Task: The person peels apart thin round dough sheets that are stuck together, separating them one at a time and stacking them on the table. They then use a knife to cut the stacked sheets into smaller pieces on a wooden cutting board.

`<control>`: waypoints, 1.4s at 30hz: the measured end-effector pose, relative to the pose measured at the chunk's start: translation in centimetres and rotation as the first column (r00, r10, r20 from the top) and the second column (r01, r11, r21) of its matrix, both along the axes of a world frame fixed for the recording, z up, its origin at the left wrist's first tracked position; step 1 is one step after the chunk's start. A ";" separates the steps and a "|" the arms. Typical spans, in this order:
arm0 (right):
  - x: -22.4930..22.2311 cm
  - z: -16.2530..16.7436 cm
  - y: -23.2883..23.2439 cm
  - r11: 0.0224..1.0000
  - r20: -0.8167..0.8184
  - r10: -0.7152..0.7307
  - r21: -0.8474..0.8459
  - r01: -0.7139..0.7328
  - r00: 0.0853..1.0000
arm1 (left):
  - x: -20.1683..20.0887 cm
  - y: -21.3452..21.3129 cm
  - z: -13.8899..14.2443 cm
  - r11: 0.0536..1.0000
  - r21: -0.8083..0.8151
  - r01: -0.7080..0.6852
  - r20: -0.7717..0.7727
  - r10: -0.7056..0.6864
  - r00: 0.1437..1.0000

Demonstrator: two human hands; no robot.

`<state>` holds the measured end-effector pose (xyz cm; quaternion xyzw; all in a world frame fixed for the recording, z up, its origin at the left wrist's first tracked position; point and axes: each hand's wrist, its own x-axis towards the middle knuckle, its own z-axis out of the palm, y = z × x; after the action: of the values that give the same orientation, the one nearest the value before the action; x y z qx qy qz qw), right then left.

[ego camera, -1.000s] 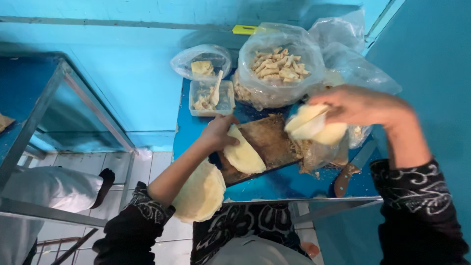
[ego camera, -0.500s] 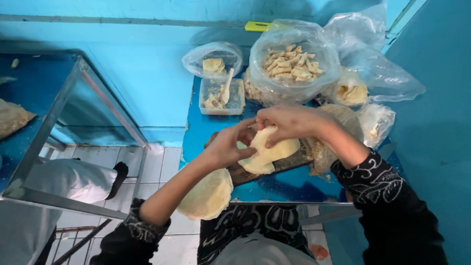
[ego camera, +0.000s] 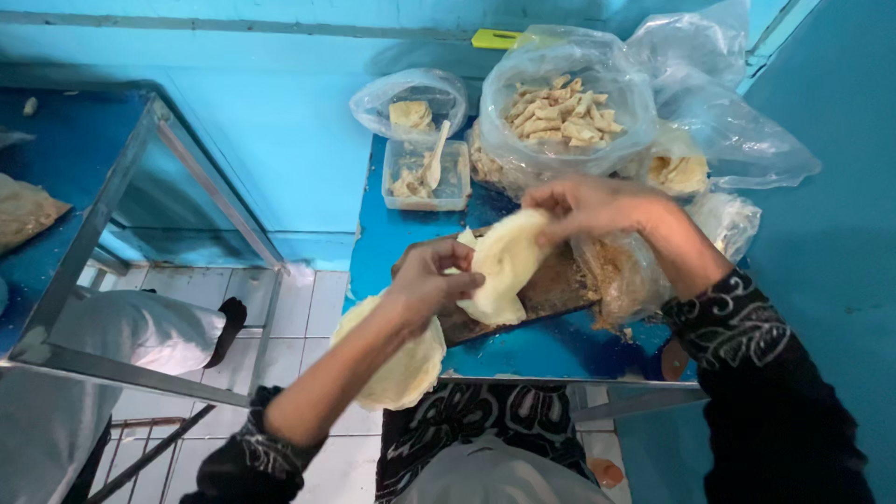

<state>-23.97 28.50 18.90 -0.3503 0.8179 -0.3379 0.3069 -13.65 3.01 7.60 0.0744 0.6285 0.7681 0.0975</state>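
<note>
On the near left edge of the blue table (ego camera: 411, 233) a stack of thin pale wrappers (ego camera: 397, 359) remains unused, part overhanging; judged from this and from the large clear bag of finished rolls (ego camera: 558, 110) at the back, the work is well advanced but not complete. Left hand (ego camera: 431, 280) is closed in a pinch on the lower edge of one wrapper sheet (ego camera: 502, 264), lifted above the dark board (ego camera: 551, 291); forearm slants up from lower left. Right hand (ego camera: 583, 201) grips the sheet's upper corner, fingers curled, wrist bent down; filling tub (ego camera: 426, 174) lies behind.
</note>
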 end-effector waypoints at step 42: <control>-1.2 -5.7 -7.6 0.939 -0.322 0.291 0.275 -0.205 0.901 | 9.6 8.5 -6.8 0.806 0.412 -0.425 0.292 0.325 0.900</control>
<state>-25.18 20.86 13.23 -0.4690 0.8424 -0.1273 0.2329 -4.06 11.55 0.81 -0.1110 0.4141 0.9033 -0.0125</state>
